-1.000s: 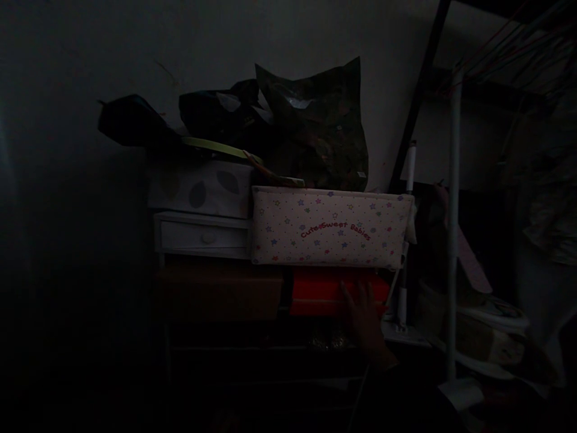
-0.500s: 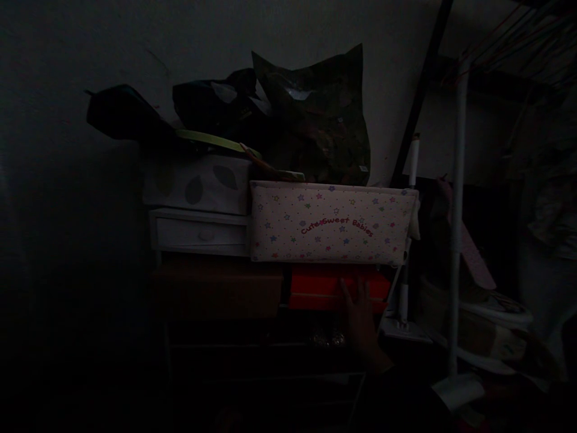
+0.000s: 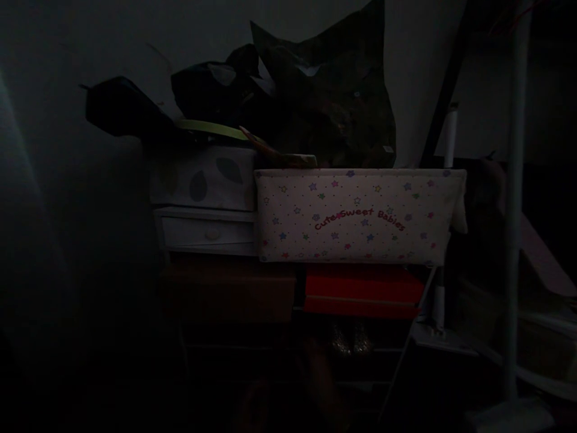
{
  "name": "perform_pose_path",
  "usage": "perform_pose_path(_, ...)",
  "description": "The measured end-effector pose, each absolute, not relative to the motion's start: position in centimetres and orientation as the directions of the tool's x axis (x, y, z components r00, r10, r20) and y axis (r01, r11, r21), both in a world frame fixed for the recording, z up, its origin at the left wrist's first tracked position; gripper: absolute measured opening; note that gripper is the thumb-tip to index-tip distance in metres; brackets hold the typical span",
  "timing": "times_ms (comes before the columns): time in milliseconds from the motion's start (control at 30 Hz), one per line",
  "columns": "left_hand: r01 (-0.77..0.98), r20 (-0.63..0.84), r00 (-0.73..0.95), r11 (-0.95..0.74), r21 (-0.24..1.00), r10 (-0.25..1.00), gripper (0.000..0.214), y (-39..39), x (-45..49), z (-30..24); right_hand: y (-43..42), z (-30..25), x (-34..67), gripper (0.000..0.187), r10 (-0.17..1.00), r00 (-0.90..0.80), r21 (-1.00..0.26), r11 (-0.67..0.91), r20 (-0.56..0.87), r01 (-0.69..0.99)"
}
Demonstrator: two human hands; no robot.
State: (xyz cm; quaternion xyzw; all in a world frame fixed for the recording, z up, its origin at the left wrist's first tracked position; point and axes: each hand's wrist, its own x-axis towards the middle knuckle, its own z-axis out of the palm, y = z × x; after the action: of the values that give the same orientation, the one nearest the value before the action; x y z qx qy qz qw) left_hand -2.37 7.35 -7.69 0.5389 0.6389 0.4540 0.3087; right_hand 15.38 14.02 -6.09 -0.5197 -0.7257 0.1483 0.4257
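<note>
The room is very dark. A red box (image 3: 363,291) lies on a shelf under a long white box (image 3: 356,216) with coloured stars and the words "Cute Sweet Babies". Below the red box, a faint brownish shape (image 3: 321,379) seems to be my right hand, low in the shadow and clear of the box. Its fingers are too dim to read. My left hand is not visible.
A brown box (image 3: 229,291) sits left of the red one, under a small white drawer unit (image 3: 207,231) and a leaf-patterned box (image 3: 202,177). Dark bags (image 3: 324,102) are piled on top. Glittery shoes (image 3: 349,343) sit below. A white pole (image 3: 514,240) stands at right.
My right hand has left the front of the red box and dropped down into the shadow. The view has moved closer and shifted left, and the picture is darker.
</note>
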Motion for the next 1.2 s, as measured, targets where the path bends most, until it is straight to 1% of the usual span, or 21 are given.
perform_pose_path(100,0.367,0.093,-0.247,0.004,0.930,0.964,0.031,10.2,-1.2,-7.7,15.8,-6.7,14.1,0.042,0.894,-0.068,-0.744,0.410,0.444,0.528)
perform_pose_path(233,0.284,0.083,-0.273,-0.002,0.959,0.958,0.036,12.8,0.7,-6.9,17.6,-7.9,12.9,0.046,0.905,-0.114,-0.819,0.420,0.410,0.390)
perform_pose_path(333,0.275,0.091,-0.266,-0.014,0.961,0.960,0.035,13.8,1.7,-6.4,18.4,-9.0,12.2,0.047,0.938,-0.100,-0.883,0.346,0.331,0.318)
perform_pose_path(400,0.277,0.096,-0.258,-0.022,0.961,0.961,0.034,14.2,2.1,-6.3,18.9,-9.5,11.8,0.044,0.957,-0.062,-0.919,0.290,0.283,0.268)
perform_pose_path(500,0.281,0.094,-0.265,-0.017,0.960,0.960,0.034,14.9,2.6,-6.0,19.8,-10.0,11.5,0.041,0.971,0.007,-0.964,0.237,0.239,0.120)
perform_pose_path(567,0.279,0.087,-0.272,-0.008,0.960,0.958,0.036,15.5,2.8,-5.7,20.6,-10.2,11.4,0.041,0.974,0.049,-0.975,0.221,0.220,-0.011)
perform_pose_path(700,0.241,0.081,-0.252,-0.019,0.970,0.964,0.034,16.5,3.2,-5.3,21.7,-10.0,11.5,0.044,0.969,0.149,-0.938,0.232,0.199,-0.258)
perform_pose_path(767,0.201,0.083,-0.237,-0.034,0.979,0.968,0.033,16.9,3.2,-5.3,21.8,-9.8,11.9,0.045,0.964,0.187,-0.931,0.239,0.191,-0.278)
perform_pose_path(833,0.154,0.069,-0.227,-0.034,0.987,0.972,0.033,17.2,2.9,-5.6,21.5,-9.6,12.3,0.046,0.951,0.233,-0.935,0.260,0.205,-0.240)
perform_pose_path(900,0.102,0.040,-0.217,-0.018,0.995,0.975,0.035,17.5,2.6,-6.0,21.1,-9.4,12.7,0.052,0.939,0.270,-0.944,0.268,0.211,-0.195)
perform_pose_path(1033,-0.014,0.000,-0.198,-0.003,1.000,0.980,0.036,17.9,2.0,-6.8,20.4,-9.5,13.0,0.056,0.952,0.247,-0.953,0.233,0.182,-0.193)
perform_pose_path(1200,-0.126,-0.040,-0.176,0.018,0.992,0.984,0.044,18.4,1.4,-7.9,20.0,-9.6,13.5,0.056,0.953,0.222,-0.945,0.253,0.207,-0.207)
